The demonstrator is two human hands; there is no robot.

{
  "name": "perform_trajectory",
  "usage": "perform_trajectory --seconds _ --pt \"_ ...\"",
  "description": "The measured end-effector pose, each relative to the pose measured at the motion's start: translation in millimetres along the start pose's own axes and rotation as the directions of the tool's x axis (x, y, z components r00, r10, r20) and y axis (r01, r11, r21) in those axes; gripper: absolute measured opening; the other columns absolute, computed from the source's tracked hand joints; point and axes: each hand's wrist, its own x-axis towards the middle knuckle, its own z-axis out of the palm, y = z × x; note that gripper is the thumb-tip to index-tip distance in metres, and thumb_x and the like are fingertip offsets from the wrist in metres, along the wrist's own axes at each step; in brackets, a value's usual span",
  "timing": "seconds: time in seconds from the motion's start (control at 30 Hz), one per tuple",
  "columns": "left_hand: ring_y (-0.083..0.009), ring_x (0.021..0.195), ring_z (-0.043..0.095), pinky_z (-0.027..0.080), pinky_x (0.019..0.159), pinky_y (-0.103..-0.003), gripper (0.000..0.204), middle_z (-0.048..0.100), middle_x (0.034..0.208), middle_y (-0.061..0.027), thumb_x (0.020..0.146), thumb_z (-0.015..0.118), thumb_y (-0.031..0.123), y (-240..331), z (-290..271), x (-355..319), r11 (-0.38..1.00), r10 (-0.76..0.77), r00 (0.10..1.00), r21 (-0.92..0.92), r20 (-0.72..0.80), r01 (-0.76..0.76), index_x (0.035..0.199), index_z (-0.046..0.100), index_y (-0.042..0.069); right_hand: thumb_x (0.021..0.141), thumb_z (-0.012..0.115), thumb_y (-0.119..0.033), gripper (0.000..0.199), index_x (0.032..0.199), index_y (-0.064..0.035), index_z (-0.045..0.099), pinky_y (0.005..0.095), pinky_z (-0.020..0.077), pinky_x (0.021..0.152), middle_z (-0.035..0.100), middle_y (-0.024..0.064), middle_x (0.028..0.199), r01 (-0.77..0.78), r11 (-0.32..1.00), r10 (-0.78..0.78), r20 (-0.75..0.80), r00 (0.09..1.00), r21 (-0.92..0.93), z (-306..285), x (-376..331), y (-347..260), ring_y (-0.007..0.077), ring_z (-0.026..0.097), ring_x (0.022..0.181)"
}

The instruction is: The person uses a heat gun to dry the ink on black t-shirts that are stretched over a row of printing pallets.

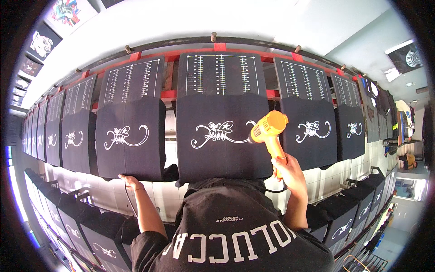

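1. Nearest the camera, the person's own black printed shirt (231,231) is filling the lower middle of the view, with both bare forearms rising from it toward a long row of printing boards.
2. Gripped in the right hand (290,174), an orange heat gun (268,129) is standing nearly upright; the fingers are wrapping tight round its handle, and its nozzle is pointing left at the right end of the white swirl print (220,133), just beside it.
3. That print is sitting on the centre black garment (222,136), which is lying stretched over the centre board, directly ahead of the person.
4. Resting at the lower edge of the left neighbouring garment (129,136), the left hand (129,181) is lying palm-down with fingers curled; a thin dark cord is trailing from it, and whether the fingers are pinching it I cannot tell.
5. Narrow gaps are separating the boards, showing pale tiled surface between the centre garment and its neighbours; the widest open room is lying between the near edges of the boards and the person's chest.
6. Above each garment, a black board top with white ruled scales (221,72) is showing, and a red frame rail (172,55) is running behind them.
7. More printed black garments are curving away left and right (312,131), each carrying the same white design.
8. Along the lower left and lower right, a second row of dark garments (97,233) is receding toward the rim, well apart from both hands.
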Motion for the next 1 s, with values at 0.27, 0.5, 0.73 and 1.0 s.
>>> perform_trajectory --seconds 0.27,0.5,0.73,1.0 --pt "-0.0357 0.107 0.062 0.045 0.096 -0.043 0.073 0.063 0.119 -0.0237 0.098 0.023 0.06 8 4 -22 0.992 0.119 0.992 0.043 -0.03 -0.118 0.128 0.059 0.004 0.091 0.065 -0.026 0.034 0.107 0.0027 0.056 0.0211 0.0435 0.045 0.058 0.0013 0.068 -0.011 0.999 0.014 0.121 0.993 -0.032 9 -10 -1 0.0072 0.057 0.054" --pt "-0.0306 0.117 0.056 0.039 0.104 -0.039 0.064 0.057 0.133 -0.0165 0.102 0.025 0.049 -7 7 -6 0.92 0.29 0.957 -0.27 -0.012 -0.282 0.142 0.043 0.003 0.092 0.064 -0.025 0.034 0.111 0.0025 0.055 0.0208 0.0446 0.047 0.058 -0.0001 0.072 -0.004 0.996 0.02 0.183 0.983 -0.09 23 -6 -7 0.0065 0.058 0.057" --pt "-0.0292 0.12 0.054 0.035 0.107 -0.036 0.083 0.06 0.129 -0.017 0.094 0.031 0.066 27 -5 -59 0.992 0.069 0.996 -0.109 0.051 -0.063 0.129 0.055 -0.006 0.092 0.065 -0.026 0.031 0.106 0.0007 0.057 0.0219 0.0456 0.048 0.059 0.0 0.074 0.003 0.994 0.021 0.214 0.977 -0.113 31 3 -5 0.0069 0.058 0.058" --pt "-0.0279 0.121 0.052 0.032 0.109 -0.035 0.079 0.056 0.134 -0.016 0.097 0.032 0.062 20 0 -49 0.985 0.097 0.995 -0.147 0.037 -0.091 0.132 0.053 -0.005 0.091 0.065 -0.025 0.031 0.107 0.0002 0.056 0.0213 0.0455 0.048 0.058 -0.0012 0.075 0.066 0.993 -0.039 0.253 0.967 -0.101 50 17 -18 0.0065 0.057 0.057"
